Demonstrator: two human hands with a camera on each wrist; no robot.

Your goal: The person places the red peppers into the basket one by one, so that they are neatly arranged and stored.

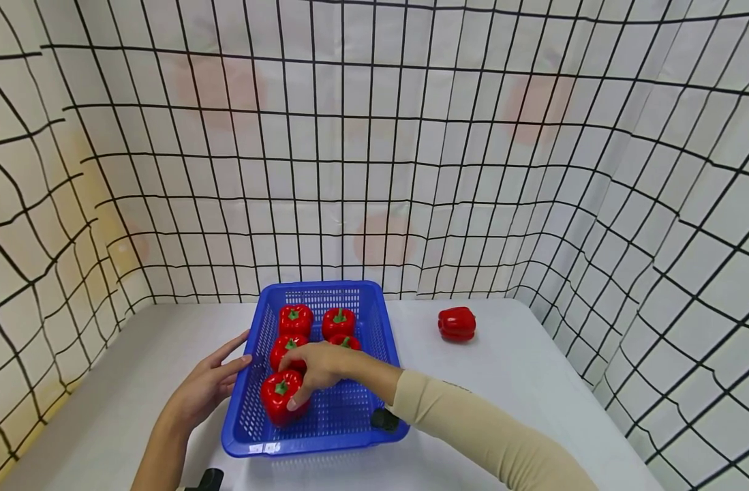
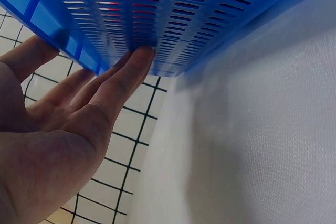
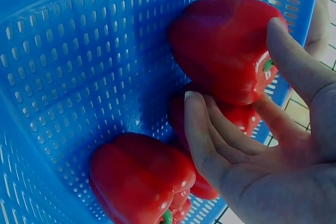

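My right hand (image 1: 322,365) reaches into a blue plastic basket (image 1: 389,348). Its thumb is at the side of the nearest red bell pepper (image 1: 282,392), and its spread fingers extend between that pepper and the one behind it (image 1: 282,346). In the right wrist view, the upper bell pepper (image 3: 223,45) lies between the thumb and the nearly straight fingers (image 3: 197,124). My left hand (image 1: 205,385) rests with extended fingers against the basket's left side. Seen from the left wrist, its fingertips touch the slotted wall (image 2: 189,14) from outside.
More red bell peppers (image 1: 296,317) sit toward the back of the basket, one partly behind my right hand. Another bell pepper (image 1: 456,324) lies on the white tabletop (image 1: 503,382) right of the basket. Black grid netting (image 1: 374,164) stands around the back and sides.
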